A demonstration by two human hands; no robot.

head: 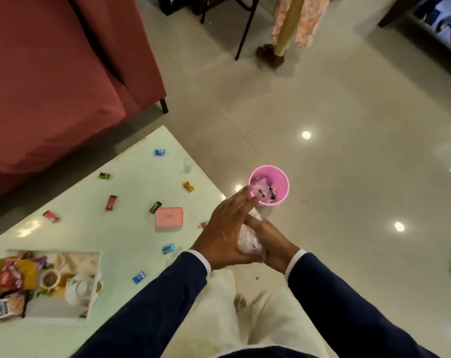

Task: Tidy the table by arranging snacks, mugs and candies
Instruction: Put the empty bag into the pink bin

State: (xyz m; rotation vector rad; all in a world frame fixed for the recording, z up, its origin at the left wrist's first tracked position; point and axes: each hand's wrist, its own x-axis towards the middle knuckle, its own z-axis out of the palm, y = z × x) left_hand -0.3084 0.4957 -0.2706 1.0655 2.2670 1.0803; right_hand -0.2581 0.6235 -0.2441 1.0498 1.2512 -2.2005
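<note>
A crumpled clear plastic wrapper (250, 239) is pressed between my left hand (227, 228) and my right hand (276, 244), off the table's right edge. Just beyond my fingertips a pink bin (279, 177) stands on the floor with a few wrappers inside. Several wrapped candies lie scattered on the white table (131, 182): a blue one (159, 152), a green one (104, 175), a yellow one (188, 186), a red one (111, 202). A pink lidded box (169, 216) rests near the table's right edge. Snack packets (10, 277) are piled on a printed tray (72, 303) at the left.
A red sofa (51, 73) stands behind the table. Glossy tiled floor (348, 151) stretches to the right. At the top are black chair legs (245, 29) and another person's foot (269, 56). My legs in light trousers (245, 319) are below my hands.
</note>
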